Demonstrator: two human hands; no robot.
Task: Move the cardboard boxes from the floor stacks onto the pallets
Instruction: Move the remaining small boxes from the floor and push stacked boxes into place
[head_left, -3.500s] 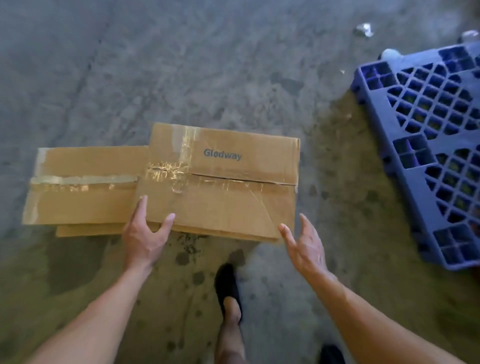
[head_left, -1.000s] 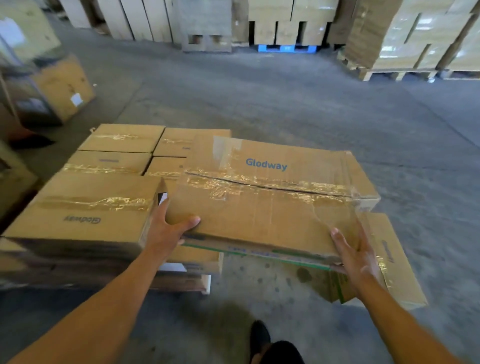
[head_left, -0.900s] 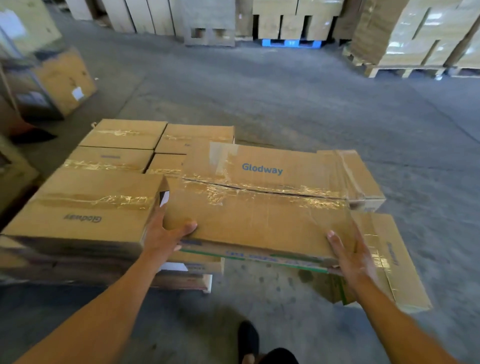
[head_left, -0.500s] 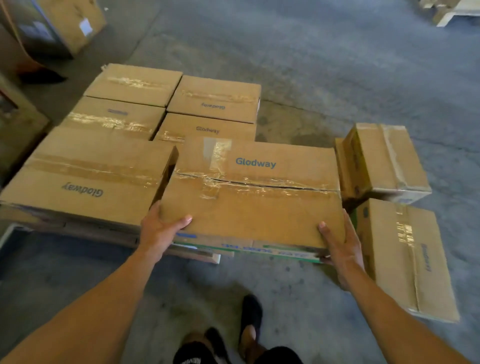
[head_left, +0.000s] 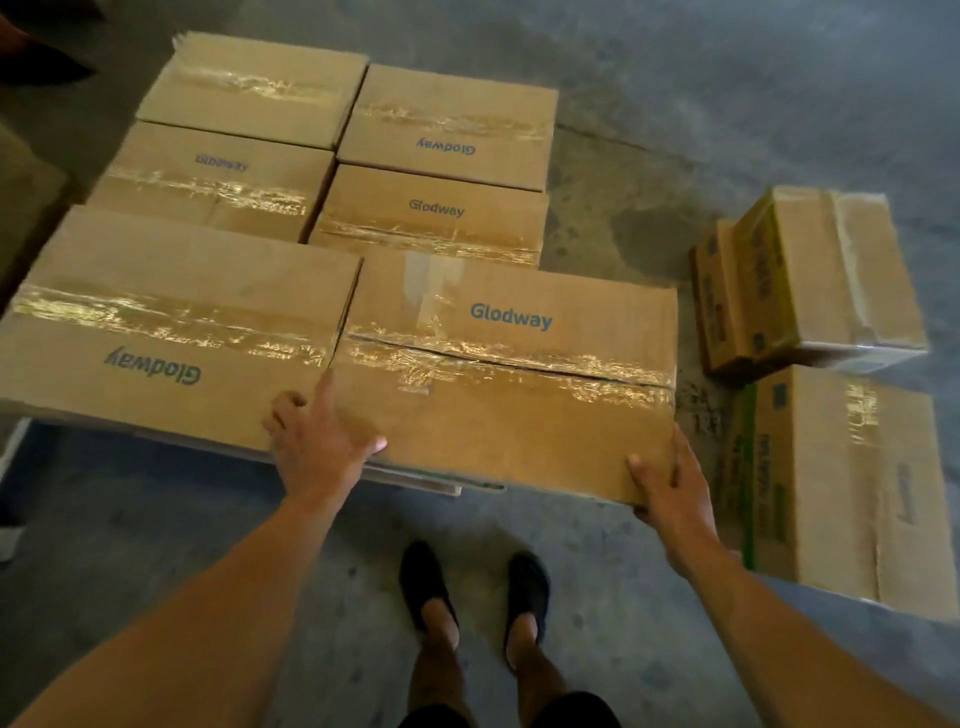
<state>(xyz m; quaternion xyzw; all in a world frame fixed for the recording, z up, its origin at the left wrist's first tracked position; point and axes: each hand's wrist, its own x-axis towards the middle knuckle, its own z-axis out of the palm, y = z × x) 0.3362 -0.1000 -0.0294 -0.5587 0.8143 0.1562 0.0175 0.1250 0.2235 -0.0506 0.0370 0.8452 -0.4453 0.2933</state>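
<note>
Cardboard box (head_left: 509, 374) with the upright Glodway print sits at the near right of the stack, its left side touching the neighbouring box (head_left: 171, 332), whose print reads upside down to me. Their tops are level. Behind them I count four more, packed two by two: far-left box (head_left: 249, 88), far-right box (head_left: 452, 124), middle-left box (head_left: 208, 182) and middle-right box (head_left: 431, 218). A thin pale edge of the pallet (head_left: 410, 475) shows under the near side; I cannot tell from my feed whether the held box has its full weight on it.

Every box is taped along its top seam, so I cannot see any contents. On the box in hand the flaps gape slightly under the tape.

To the right, apart from the stack, an upper floor box (head_left: 826, 275) and a lower floor box (head_left: 852, 488) lie on the concrete floor (head_left: 675, 78), their green-printed sides facing the stack.

My left hand (head_left: 317, 441) clasps the near-left corner: thumb spread flat across the top, index finger straight along the seam between the two front boxes, the other fingers curled over the neighbour's edge. My right hand (head_left: 670, 483) grips the near-right corner, thumb on top, fingers down the right side. Black shoes (head_left: 423, 582) stand just short of the stack.
</note>
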